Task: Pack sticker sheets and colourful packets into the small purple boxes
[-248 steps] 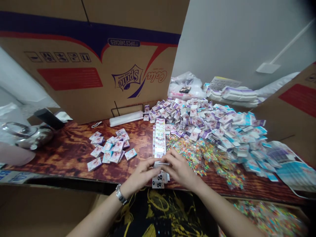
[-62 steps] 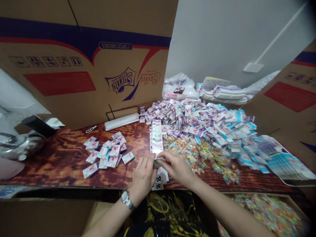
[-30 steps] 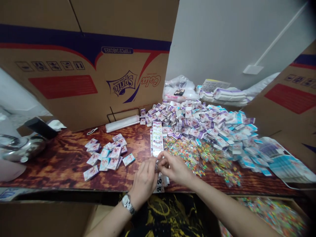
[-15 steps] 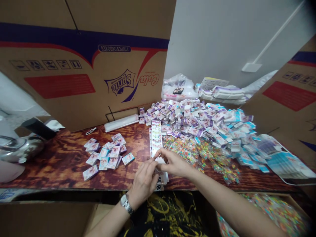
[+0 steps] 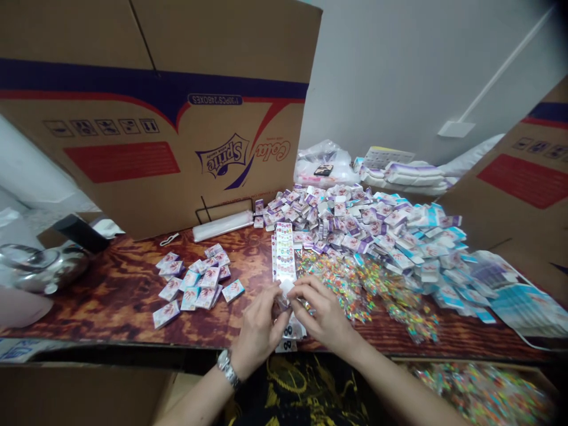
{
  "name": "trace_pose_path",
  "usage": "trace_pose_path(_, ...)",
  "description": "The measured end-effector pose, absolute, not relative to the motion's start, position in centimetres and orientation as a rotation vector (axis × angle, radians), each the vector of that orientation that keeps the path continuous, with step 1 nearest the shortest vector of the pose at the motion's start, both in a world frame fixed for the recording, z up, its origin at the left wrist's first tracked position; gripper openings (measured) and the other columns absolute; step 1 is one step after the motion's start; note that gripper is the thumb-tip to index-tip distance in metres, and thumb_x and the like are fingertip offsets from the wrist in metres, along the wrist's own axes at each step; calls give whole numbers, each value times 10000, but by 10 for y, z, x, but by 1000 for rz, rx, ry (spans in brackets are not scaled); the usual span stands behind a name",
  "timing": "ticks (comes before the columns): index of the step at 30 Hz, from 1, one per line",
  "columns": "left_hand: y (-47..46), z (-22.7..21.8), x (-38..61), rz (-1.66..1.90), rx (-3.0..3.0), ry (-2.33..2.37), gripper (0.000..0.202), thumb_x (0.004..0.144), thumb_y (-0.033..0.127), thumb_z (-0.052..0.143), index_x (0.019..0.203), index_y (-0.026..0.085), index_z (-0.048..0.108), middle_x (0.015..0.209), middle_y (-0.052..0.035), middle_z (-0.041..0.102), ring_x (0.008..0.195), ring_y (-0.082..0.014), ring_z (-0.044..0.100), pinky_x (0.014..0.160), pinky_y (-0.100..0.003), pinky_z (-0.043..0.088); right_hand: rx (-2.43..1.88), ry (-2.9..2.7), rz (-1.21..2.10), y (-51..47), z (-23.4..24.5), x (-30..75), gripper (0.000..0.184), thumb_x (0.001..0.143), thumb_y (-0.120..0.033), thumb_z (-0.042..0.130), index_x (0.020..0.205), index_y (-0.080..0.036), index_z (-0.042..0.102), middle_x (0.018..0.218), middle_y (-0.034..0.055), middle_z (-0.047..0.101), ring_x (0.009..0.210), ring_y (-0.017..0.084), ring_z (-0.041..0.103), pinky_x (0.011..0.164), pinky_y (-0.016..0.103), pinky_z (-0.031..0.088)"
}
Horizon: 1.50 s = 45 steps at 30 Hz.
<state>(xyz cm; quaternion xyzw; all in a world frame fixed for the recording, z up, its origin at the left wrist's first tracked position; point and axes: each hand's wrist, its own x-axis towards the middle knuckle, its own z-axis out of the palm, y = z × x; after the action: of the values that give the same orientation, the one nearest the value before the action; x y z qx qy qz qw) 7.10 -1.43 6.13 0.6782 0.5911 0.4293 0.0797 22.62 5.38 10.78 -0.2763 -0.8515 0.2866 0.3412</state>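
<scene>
Over the front of the table, my left hand [image 5: 261, 319] is closed around a small cardboard box [image 5: 286, 287], whose white flaps show at the top. My right hand [image 5: 323, 312] pinches the same box from the other side; fingers cover most of it. Just beyond them lie long strips of round stickers [image 5: 284, 251]; the near ends, with black printed marks, stick out below my hands. To the right spreads a heap of clear packets of colourful candy [image 5: 335, 275]. Several closed small boxes [image 5: 207, 278] lie loosely on the left.
A large heap of small purple and blue boxes [image 5: 350, 216] fills the back right. Tall cartons stand at the left [image 5: 146, 195] and right [image 5: 501, 207]. A plastic roll [image 5: 223, 226] and a metal kettle [image 5: 44, 266] are on the table [image 5: 128, 284]. More candy packets [image 5: 483, 393] sit below its edge.
My right hand has turned, its fingers now lower and closer against the box's right side. The box's white top shows more clearly. The whole view has shifted slightly.
</scene>
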Motion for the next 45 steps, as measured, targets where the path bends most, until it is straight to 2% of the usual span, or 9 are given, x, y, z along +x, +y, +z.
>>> trace_pose_path(5,-16,63,74,1307,2111,1791,336,811,124,489,1142,164,449,1073,-124,610,1000,-213,601,836,-333,512,-831,-2136,877,51,99,218,248,846,-164,505,1088,-218,514,914,39,607,792,162,588,734,290,481)
trace_pose_path(10,-15,66,74,1259,2176,1805,358,783,65,474,1129,155,453,1180,-153,578,1116,-226,546,919,-358,480,-892,-2023,984,48,84,217,310,867,-226,499,1176,-225,467,934,50,623,809,183,611,747,305,493)
trace_pose_path(15,-18,68,73,1234,2175,1814,361,775,54,471,1123,153,456,1194,-161,573,1125,-234,539,917,-369,483,-823,-2079,941,44,89,213,165,878,-190,473,1004,-229,571,929,49,616,874,196,586,758,306,468)
trace_pose_path(19,-20,65,70,1239,2156,1810,394,788,57,458,1170,147,429,1223,-165,551,1142,-232,525,936,-382,469,-756,-2082,935,42,100,211,184,862,-155,478,993,-213,593,939,53,607,887,185,571,773,293,459)
trace_pose_path(27,-17,62,68,1254,2110,1835,405,815,89,468,1211,147,409,1228,-153,544,1125,-216,533,939,-365,466,-818,-1919,1284,49,95,205,170,889,-280,499,979,-206,623,912,35,623,845,161,586,757,272,468)
trace_pose_path(33,-17,61,69,1260,2084,1872,421,818,108,476,1231,138,399,1217,-161,552,1110,-222,548,925,-360,478,-831,-1739,1470,50,92,199,156,850,-283,558,952,-182,619,893,39,628,825,159,597,753,273,484)
trace_pose_path(42,-18,57,73,1285,1995,1913,462,816,126,492,1258,130,357,1133,-158,586,1030,-217,593,860,-347,512,-933,-1793,1330,48,90,197,129,829,-235,558,921,-177,627,855,35,634,773,155,602,705,268,487)
trace_pose_path(45,-18,55,73,1276,1989,1923,509,810,121,491,1290,114,324,1167,-169,570,1077,-221,570,890,-348,497,-949,-1857,1230,49,91,197,118,822,-195,546,897,-183,635,843,29,628,766,155,601,692,266,483)
